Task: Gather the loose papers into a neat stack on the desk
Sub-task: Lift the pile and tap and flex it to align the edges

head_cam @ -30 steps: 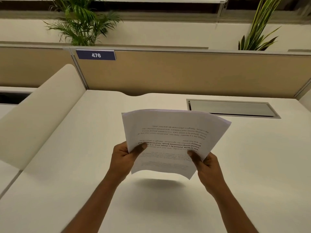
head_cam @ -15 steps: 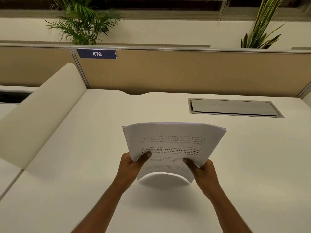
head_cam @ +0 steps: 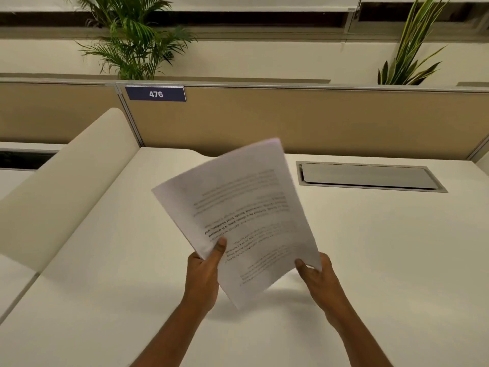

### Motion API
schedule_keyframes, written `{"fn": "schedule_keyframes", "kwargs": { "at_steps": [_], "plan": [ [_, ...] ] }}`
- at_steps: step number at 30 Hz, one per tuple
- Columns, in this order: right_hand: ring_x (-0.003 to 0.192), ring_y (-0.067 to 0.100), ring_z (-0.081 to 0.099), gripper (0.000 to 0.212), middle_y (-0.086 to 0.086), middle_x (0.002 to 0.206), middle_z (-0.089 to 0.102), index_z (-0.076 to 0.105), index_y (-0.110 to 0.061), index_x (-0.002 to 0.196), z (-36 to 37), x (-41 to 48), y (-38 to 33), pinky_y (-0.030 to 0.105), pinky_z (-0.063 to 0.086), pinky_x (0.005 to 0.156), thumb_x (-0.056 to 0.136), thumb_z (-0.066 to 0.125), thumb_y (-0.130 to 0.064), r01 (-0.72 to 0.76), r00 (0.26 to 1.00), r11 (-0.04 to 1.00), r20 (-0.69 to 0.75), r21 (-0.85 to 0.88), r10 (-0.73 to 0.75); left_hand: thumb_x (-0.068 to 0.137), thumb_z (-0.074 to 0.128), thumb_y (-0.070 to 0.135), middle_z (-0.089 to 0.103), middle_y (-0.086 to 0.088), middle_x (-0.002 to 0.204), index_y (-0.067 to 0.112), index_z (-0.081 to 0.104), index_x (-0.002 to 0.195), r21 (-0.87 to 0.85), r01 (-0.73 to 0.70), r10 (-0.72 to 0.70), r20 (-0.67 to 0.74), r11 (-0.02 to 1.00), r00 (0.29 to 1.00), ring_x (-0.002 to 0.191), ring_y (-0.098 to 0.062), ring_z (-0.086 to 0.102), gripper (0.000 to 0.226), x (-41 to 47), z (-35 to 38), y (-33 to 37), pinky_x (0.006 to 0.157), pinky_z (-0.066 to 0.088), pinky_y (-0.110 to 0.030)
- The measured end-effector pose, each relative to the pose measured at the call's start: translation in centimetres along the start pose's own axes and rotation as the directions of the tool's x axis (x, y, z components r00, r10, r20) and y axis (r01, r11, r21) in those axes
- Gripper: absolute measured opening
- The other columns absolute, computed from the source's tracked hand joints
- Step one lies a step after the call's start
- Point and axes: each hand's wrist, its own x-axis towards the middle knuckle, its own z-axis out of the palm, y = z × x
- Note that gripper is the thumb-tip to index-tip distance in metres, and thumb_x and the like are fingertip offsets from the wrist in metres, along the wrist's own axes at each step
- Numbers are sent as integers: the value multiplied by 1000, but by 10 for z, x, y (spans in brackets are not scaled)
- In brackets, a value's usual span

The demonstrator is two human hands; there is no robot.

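A stack of white printed papers [head_cam: 238, 205] hangs in the air above the white desk [head_cam: 383, 260], tilted so its long side runs up and to the right. The print faces me upside down and is blurred by motion. My left hand [head_cam: 203, 276] grips the stack's near left edge, thumb on top. My right hand [head_cam: 317, 276] holds the near right corner, thumb on the top sheet. The lowest corner of the papers is near the desk surface; whether it touches I cannot tell.
A grey metal cable hatch [head_cam: 367, 176] is set into the desk at the back right. A tan partition [head_cam: 317, 120] with a blue "476" plate [head_cam: 155, 94] closes the back. A curved cream divider [head_cam: 66, 181] borders the left. Plants [head_cam: 132, 41] stand behind.
The stack was held level and dropped toward the desk; now it has turned clockwise and stands taller, and both hands have shifted along its near edges.
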Motion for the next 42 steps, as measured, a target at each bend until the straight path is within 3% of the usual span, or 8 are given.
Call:
{"fn": "schedule_keyframes", "kwargs": {
  "at_steps": [4,8,15,18,24,31,40,42],
  "plan": [
    [110,26,64,55,9,119,68,53,-16,122,17,-10,10,43,52,94,77,58,-47,-240,965,762,237,602,117,86,56,28,74,3,107,18,64,114,-117,55,-64,-80,992,995,96,-15,70,31,-18,13,-9,72,59,-26],
    [99,18,69,26,1,111,72,58,-23,116,35,-19,13,39,59,80,92,49,-19,-215,976,639,180,739,121,83,60,30,75,-2,106,17,66,111,-202,134,-172,-187,970,967,93,-20,72,31,-29,17,-28,77,59,-35],
    [78,14,72,17,-4,87,76,64,-19,100,11,-15,1,24,57,62,92,50,-13,57,990,912,-139,407,0,88,55,9,68,-9,111,8,59,117,-300,11,-94,-262,954,960,84,-9,72,29,-1,-29,-8,67,58,-23],
    [72,11,72,18,-6,82,77,65,-20,99,-10,-15,-6,22,57,57,92,50,-13,120,988,942,-131,313,-83,85,63,15,66,-20,113,15,56,115,-5,-2,1,-284,1000,959,80,-17,70,31,24,-74,11,68,58,-27],
    [73,14,71,19,-7,85,76,65,-20,102,-18,-11,-10,24,57,57,93,49,-17,142,990,962,-33,235,-138,48,89,39,64,3,115,29,35,137,516,49,-103,78,855,992,102,-19,65,105,43,-88,26,84,54,-41],
    [81,1,67,21,-16,87,74,64,-20,99,-19,-7,-9,14,53,65,94,47,-10,217,976,947,-55,238,-210,66,81,19,77,9,84,21,73,86,366,-46,34,39,929,999,78,-17,73,21,40,-66,11,67,60,-30],
    [89,6,68,29,-10,92,74,67,-26,97,-15,-1,6,16,55,70,76,66,-45,197,980,954,-45,225,-192,77,71,4,75,20,76,21,71,82,352,-48,69,-48,935,996,76,-2,70,18,23,-65,-24,62,53,-12],
    [91,7,68,15,-11,91,75,67,-25,98,-12,0,16,17,56,71,83,64,-23,169,985,971,-40,167,-165,76,72,5,75,20,78,25,70,84,361,12,13,-66,933,998,78,-2,70,21,18,-66,-39,62,53,-13]
  ]
}}
